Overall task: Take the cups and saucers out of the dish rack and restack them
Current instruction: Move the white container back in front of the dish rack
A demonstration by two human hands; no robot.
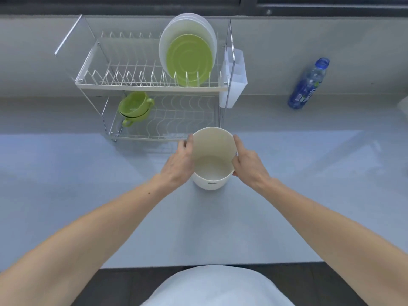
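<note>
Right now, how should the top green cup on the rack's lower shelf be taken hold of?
Take the top green cup by its side handle, which sticks out to the right, reaching in from the rack's open front. It is nested in a second green cup, so lift it out towards its mouth.

Rack [114, 69] looking like shiny metal wire; cups [134, 104] glossy green; bowl [213, 160] matt cream; bottle [309, 85] clear blue plastic; counter [88, 195] smooth.

Pale blue-grey counter [66, 195] w/ grey wall [309, 51] behind; dark window frame [249, 3] up top.
</note>
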